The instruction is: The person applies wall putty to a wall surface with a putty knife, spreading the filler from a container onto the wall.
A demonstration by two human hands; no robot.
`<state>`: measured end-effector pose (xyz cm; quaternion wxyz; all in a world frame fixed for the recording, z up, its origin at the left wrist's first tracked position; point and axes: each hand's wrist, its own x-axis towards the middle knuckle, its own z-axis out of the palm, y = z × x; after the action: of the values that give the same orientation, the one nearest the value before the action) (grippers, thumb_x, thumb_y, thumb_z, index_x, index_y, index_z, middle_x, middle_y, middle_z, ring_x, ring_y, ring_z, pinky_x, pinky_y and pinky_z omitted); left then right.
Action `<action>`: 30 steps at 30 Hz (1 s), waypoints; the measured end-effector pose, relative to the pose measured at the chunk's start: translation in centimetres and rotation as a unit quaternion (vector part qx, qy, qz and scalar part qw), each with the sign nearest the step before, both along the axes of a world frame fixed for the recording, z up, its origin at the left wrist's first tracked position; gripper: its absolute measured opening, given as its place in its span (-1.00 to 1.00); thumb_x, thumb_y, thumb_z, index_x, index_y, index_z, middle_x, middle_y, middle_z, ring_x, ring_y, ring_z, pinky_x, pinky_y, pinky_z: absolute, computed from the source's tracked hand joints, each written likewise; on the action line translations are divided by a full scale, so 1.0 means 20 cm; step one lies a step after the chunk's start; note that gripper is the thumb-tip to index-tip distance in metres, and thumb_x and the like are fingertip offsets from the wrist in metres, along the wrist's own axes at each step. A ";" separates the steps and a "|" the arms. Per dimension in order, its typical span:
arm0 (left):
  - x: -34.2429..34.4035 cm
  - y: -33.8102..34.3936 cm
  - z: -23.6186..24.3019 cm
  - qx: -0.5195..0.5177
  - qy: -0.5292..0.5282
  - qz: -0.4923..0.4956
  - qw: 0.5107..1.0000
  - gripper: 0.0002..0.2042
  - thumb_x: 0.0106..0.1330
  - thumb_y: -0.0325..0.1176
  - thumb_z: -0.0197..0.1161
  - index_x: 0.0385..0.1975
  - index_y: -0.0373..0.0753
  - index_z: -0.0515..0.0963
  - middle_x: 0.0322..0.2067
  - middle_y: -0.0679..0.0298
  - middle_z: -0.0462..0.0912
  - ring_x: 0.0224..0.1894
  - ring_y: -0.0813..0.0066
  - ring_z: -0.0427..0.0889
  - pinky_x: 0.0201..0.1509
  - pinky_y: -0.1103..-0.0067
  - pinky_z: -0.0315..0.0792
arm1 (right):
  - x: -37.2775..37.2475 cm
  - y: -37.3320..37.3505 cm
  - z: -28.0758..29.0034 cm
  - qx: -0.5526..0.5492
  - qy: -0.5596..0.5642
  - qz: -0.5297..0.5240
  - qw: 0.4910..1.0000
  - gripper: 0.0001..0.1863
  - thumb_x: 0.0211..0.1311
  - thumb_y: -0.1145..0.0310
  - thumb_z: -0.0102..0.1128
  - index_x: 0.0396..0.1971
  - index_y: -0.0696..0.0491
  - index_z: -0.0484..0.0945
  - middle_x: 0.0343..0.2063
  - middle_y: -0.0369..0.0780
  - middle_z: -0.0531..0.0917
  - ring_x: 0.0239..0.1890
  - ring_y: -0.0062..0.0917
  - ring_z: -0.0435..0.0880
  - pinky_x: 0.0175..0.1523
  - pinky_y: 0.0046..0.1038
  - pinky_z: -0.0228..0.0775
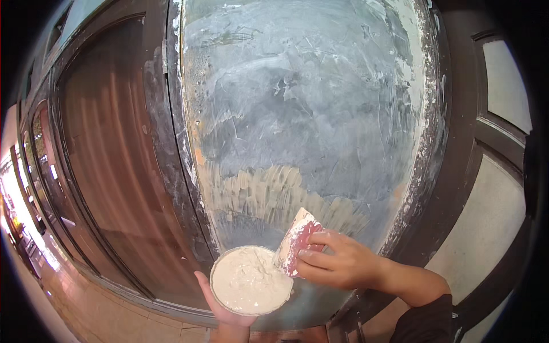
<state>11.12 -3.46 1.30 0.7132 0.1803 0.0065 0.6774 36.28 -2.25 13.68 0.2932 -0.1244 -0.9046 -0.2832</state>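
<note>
My left hand (233,317) supports a round bowl from below, its thumb along the left rim. Thick cream-white putty (251,280) fills the bowl nearly to the brim. In my right hand (343,262) is a reddish, putty-smeared spreader (297,243), pinched between thumb and fingers. Its lower end meets the right side of the bowl; whether it dips into the putty I cannot tell. Behind both hands rises a grey-blue wall panel (297,114), with a band of fresh beige strokes (269,191) across its lower part.
A dark wooden frame with a brown curtained pane (106,137) stands to the left. On the right is a dark wooden frame with pale panels (480,211). White smears run down the panel's edges. A tiled floor (80,297) shows at the lower left.
</note>
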 end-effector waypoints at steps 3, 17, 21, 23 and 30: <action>0.02 -0.02 0.01 0.002 -0.001 0.000 1.000 -0.05 0.45 0.54 -0.32 0.45 -0.24 0.36 0.39 0.00 0.46 0.34 -0.11 0.51 0.40 -0.02 0.42 | 0.01 0.00 -0.02 0.003 -0.017 -0.009 1.000 -0.71 0.17 0.35 0.33 -0.09 0.05 0.65 -0.11 -0.28 0.66 0.06 -0.25 0.63 0.06 -0.21 0.63; 0.03 -0.03 -0.01 -0.026 0.001 0.013 1.000 -0.02 0.40 0.58 -0.30 0.47 -0.21 0.33 0.42 0.00 0.42 0.36 -0.17 0.48 0.37 -0.17 0.40 | 0.01 0.02 -0.07 0.019 0.003 -0.040 0.999 -0.75 0.17 0.35 0.35 -0.15 0.06 0.65 -0.13 -0.25 0.66 0.04 -0.25 0.65 0.04 -0.16 0.65; 0.04 -0.04 0.00 -0.001 0.027 0.021 0.999 -0.04 0.42 0.56 -0.29 0.44 -0.24 0.37 0.38 0.01 0.47 0.34 -0.10 0.52 0.39 -0.04 0.43 | 0.02 0.03 -0.07 0.038 0.018 -0.036 0.998 -0.77 0.16 0.37 0.35 -0.17 0.06 0.66 -0.14 -0.25 0.67 0.02 -0.26 0.64 0.02 -0.17 0.65; 0.05 -0.05 0.00 -0.010 0.017 0.031 0.999 -0.04 0.42 0.55 -0.28 0.41 -0.25 0.40 0.35 0.01 0.51 0.32 -0.06 0.54 0.38 0.01 0.46 | 0.02 0.03 -0.07 0.044 0.009 -0.046 0.998 -0.78 0.16 0.38 0.34 -0.18 0.06 0.67 -0.14 -0.25 0.67 0.01 -0.27 0.63 0.03 -0.19 0.64; 0.10 -0.06 -0.01 -0.016 0.031 0.007 0.999 -0.02 0.43 0.55 -0.28 0.39 -0.32 0.40 0.35 -0.03 0.51 0.32 -0.05 0.55 0.39 0.06 0.45 | 0.02 0.06 -0.09 0.052 0.023 -0.046 0.997 -0.77 0.14 0.36 0.34 -0.19 0.07 0.67 -0.15 -0.26 0.68 0.02 -0.28 0.62 0.05 -0.24 0.61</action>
<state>13.16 -4.69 1.19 0.7105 0.1893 0.0408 0.6765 36.62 -1.10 11.91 0.3066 -0.1574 -0.8751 -0.3398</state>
